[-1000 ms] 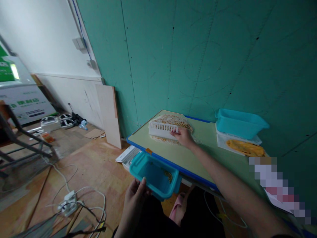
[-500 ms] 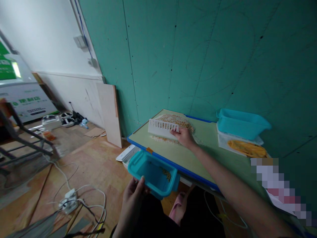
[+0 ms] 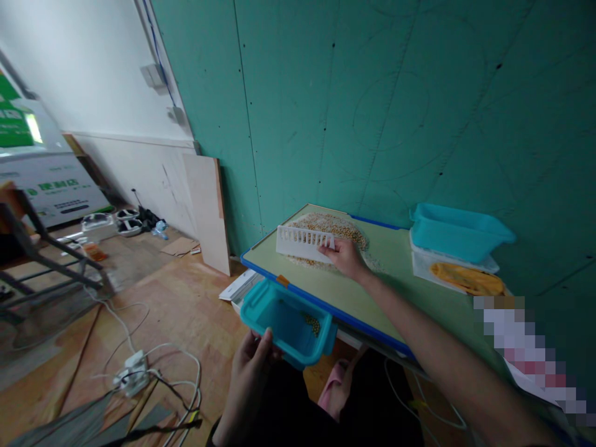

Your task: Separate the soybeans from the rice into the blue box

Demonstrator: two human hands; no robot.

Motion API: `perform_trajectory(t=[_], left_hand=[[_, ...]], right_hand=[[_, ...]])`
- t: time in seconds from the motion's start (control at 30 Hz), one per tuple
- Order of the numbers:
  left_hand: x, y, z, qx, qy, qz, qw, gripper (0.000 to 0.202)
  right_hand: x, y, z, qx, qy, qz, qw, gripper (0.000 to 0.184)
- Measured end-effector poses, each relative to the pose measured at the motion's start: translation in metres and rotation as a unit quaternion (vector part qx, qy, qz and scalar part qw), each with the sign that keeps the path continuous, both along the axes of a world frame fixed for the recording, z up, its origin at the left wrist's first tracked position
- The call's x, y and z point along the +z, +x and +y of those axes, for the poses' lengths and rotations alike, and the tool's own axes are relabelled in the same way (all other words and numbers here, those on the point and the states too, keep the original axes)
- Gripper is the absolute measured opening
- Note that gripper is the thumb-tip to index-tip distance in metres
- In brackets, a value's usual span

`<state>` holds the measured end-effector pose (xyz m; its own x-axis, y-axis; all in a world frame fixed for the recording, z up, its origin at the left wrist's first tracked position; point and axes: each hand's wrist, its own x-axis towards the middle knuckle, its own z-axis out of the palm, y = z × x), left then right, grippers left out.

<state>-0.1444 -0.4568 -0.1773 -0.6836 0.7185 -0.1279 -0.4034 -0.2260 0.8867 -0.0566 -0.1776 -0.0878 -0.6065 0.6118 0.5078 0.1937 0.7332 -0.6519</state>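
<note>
My left hand (image 3: 255, 359) grips the near rim of a teal plastic basin (image 3: 291, 360), thumb over the edge. A small heap of yellow beans (image 3: 313, 324) lies inside at its right end. The basin is held just below the table's blue front edge. In my right hand (image 3: 342, 254) is the right end of a white slotted plastic strip (image 3: 302, 249), standing on its long side on the tabletop. Behind it spreads a pile of mixed pale grains and yellow beans (image 3: 326, 226). Some grains also lie in front of the strip.
A second teal basin (image 3: 459, 233) stands on a white tray (image 3: 421, 264) at the table's right, beside a folded yellow cloth (image 3: 468, 279). A green wall (image 3: 298, 112) borders the table. A power strip (image 3: 133, 372) with cables lies on the floor at left.
The white strip and my right hand have shifted very slightly left and toward me. My left hand keeps its hold on the basin, which has hardly moved.
</note>
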Motion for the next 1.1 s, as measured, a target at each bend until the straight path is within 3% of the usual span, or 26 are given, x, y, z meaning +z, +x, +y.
perform_trajectory(t=[0.23,0.6,1.1], left_hand=[[-0.006,-0.002,0.001,-0.007,0.019,-0.019,1.0,0.026],[0.003,0.0,0.0,0.0,0.022,-0.035,0.999,0.029],[-0.007,-0.01,-0.002,0.001,0.024,0.004,1.0,0.027]], right_hand=[[0.001,-0.001,-0.005,0.009,-0.016,0.0,1.0,0.023],[0.003,-0.002,-0.009,0.015,-0.007,0.003,1.0,0.024],[0.0,-0.006,-0.016,0.002,0.004,-0.013,1.0,0.021]])
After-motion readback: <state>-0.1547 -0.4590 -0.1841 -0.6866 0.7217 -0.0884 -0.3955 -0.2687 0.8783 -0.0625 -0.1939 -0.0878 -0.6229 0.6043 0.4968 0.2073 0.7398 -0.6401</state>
